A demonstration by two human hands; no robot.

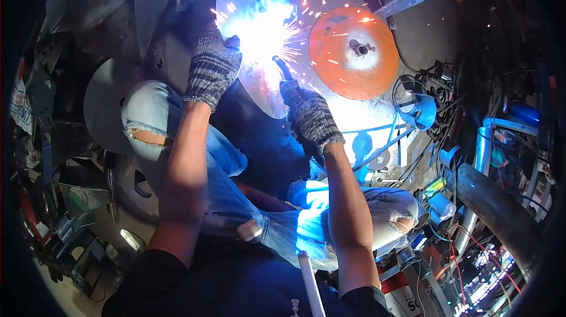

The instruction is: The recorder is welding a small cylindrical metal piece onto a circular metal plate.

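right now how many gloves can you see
2: one glove on the left hand, by the metal plate; one glove on the right hand, holding a torch. Others may be hidden at the dark edges.

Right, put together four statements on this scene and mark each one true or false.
1. A round orange metal disc lies to the right of the bright white glare. True.
2. The left hand wears no glove. False: it wears a grey-and-black striped knitted glove.
3. The right hand holds a slim dark torch, its tip toward the glare. True.
4. The faded blue denim jeans are whole at both knees. False: both knees are torn open.
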